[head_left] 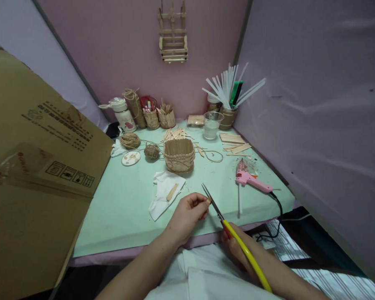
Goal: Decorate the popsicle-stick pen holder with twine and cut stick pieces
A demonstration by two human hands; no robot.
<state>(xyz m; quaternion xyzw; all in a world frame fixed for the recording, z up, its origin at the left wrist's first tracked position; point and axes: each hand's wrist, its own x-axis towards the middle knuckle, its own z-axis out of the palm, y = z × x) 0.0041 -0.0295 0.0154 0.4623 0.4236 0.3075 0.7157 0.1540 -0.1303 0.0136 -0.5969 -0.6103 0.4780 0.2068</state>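
Left fingers (202, 206) pinch one tan piece (209, 201); right fingers (233, 246) grip one pair of scissors (234, 234). At their eleven o'clock, one basket (178, 163); mint table (125, 208), pink wall (112, 50) behind.

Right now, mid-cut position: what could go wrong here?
1. The scissors have their blades right by the left hand; a slip might nick it.
2. The cord hangs past the table edge; a snag could drag the glue gun.
3. The clear cup, if knocked, may wet the wooden sticks nearby.

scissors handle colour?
Scissors handle: yellow, with red near the pivot. Best seen in the head view.
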